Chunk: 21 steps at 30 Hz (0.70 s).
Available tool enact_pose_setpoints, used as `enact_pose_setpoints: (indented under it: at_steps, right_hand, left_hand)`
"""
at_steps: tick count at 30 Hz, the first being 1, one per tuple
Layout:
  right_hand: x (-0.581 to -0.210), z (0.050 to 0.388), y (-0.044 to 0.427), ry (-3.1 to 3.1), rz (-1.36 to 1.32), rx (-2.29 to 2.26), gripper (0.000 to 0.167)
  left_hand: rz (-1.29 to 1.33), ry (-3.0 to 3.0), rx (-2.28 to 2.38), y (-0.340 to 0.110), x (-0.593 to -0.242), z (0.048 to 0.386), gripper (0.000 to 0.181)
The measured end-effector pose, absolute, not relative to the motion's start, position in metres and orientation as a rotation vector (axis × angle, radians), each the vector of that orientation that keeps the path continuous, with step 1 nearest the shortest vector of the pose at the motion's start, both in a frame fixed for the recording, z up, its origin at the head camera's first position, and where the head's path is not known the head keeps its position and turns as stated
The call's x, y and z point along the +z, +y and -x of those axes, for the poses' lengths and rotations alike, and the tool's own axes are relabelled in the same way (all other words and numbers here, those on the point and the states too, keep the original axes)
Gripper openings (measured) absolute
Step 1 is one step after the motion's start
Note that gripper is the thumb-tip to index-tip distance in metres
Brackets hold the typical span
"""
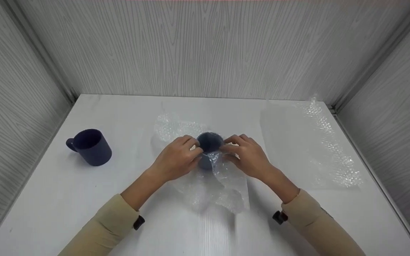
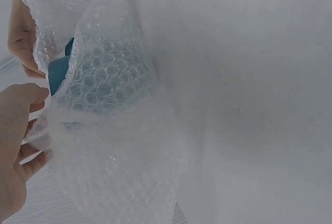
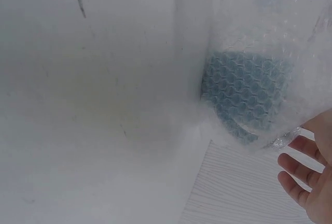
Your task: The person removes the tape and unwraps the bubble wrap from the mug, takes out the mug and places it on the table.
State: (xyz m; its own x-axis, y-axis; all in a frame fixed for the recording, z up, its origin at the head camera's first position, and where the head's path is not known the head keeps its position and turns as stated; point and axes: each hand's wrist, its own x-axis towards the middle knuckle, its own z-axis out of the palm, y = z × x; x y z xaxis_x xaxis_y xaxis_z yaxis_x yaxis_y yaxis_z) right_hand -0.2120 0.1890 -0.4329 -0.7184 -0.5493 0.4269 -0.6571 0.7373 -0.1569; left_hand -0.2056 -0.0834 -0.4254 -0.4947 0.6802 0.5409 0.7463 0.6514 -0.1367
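A blue mug (image 1: 205, 163) stands near the middle of the table, partly wrapped in a sheet of bubble wrap (image 1: 226, 195). Its open top faces up, and the wrap covers its side in both wrist views. At the mug's left rim my left hand (image 1: 178, 158) pinches the wrap's edge. My right hand (image 1: 247, 156) holds the wrap at the right rim, with thumb and forefinger at the film and the other fingers (image 3: 298, 169) loosely bent. Through the bubbles the mug (image 3: 244, 86) shows as a blue patch. Its handle cannot be made out.
A dark blue mug (image 1: 96, 149) stands upright at the left, handle pointing left. Another sheet of bubble wrap (image 1: 297, 153) lies flat at the right, reaching the table's back edge. Pale wood-grain panels (image 1: 205, 49) enclose the white table (image 1: 48, 209) at the back and sides.
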Motion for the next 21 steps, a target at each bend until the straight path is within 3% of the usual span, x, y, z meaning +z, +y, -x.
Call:
enact_pose_setpoints:
  at_steps: [21]
  right_hand:
    - [-0.4260,0.2165,0.1903,-2.536,-1.003,0.334,0.021]
  left_hand:
    - [1.095,-2.387,-0.212,-0.0778,-0.4360,0.2113,0.009]
